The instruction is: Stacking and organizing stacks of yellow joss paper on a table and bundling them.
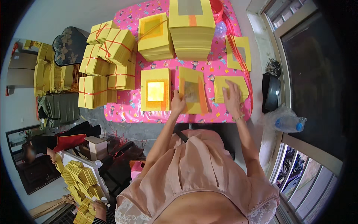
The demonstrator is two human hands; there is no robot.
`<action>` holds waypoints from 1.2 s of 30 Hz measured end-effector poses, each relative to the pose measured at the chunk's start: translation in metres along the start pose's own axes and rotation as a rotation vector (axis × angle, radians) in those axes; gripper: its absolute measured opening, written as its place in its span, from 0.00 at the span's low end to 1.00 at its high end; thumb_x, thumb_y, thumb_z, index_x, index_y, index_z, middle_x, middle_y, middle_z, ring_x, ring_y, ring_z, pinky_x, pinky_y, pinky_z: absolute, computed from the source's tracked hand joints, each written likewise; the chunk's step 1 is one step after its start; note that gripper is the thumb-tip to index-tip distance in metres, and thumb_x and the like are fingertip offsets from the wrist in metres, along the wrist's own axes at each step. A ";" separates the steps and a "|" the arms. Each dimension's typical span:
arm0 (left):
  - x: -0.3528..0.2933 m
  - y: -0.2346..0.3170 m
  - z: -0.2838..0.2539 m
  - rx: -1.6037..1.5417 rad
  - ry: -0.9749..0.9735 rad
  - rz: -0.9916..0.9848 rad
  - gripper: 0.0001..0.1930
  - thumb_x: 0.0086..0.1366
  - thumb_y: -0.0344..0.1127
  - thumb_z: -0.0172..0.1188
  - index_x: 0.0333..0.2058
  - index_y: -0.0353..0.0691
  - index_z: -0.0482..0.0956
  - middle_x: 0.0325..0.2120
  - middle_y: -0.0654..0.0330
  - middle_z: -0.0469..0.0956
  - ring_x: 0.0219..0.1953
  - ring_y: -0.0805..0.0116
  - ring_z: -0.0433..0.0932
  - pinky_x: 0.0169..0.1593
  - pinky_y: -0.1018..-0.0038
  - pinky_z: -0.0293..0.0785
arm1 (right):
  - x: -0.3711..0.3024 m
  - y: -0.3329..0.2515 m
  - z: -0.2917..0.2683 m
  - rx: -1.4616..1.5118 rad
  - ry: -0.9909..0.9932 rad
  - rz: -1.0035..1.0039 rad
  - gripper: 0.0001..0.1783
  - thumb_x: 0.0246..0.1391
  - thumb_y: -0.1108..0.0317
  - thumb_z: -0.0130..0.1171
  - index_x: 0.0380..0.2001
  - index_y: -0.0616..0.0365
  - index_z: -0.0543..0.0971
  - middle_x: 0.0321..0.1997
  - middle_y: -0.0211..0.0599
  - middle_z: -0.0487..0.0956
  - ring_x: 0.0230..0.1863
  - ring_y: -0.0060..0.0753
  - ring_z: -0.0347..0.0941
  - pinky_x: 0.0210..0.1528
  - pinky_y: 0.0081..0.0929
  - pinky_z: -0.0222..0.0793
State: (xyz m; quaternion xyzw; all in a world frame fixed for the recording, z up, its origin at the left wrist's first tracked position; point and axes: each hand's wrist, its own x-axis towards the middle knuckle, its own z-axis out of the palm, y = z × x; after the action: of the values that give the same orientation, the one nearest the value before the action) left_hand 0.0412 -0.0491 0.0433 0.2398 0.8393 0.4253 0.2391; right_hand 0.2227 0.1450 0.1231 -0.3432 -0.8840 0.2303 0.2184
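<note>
The left hand (178, 101) is pinching 1 yellow sheet (192, 90) beside the gold-square stack (155, 90), while the right hand (232, 98) is lying flat-fingered on a thinner stack (244, 83), likely mid-sorting.

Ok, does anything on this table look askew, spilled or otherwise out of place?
Mostly tidy. The tied bundles at the table's far left are heaped at mixed angles, unlike the squared stacks beside them. Loose red string trails across the pink cloth on the right. The sheet in the left hand is tilted.
</note>
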 end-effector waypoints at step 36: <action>0.245 0.251 -0.134 -0.437 -0.103 0.114 0.20 0.56 0.32 0.64 0.46 0.29 0.73 0.32 0.55 0.79 0.32 0.71 0.79 0.34 0.77 0.77 | 0.352 -0.056 -0.001 0.328 0.033 -0.005 0.26 0.49 0.52 0.62 0.43 0.63 0.75 0.32 0.39 0.80 0.32 0.29 0.76 0.36 0.28 0.70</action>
State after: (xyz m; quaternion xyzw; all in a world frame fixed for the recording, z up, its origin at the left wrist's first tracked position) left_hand -0.1789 0.1500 0.2731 0.2506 0.6991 0.5971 0.3032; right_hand -0.0407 0.3573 0.2357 -0.3046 -0.8315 0.3654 0.2868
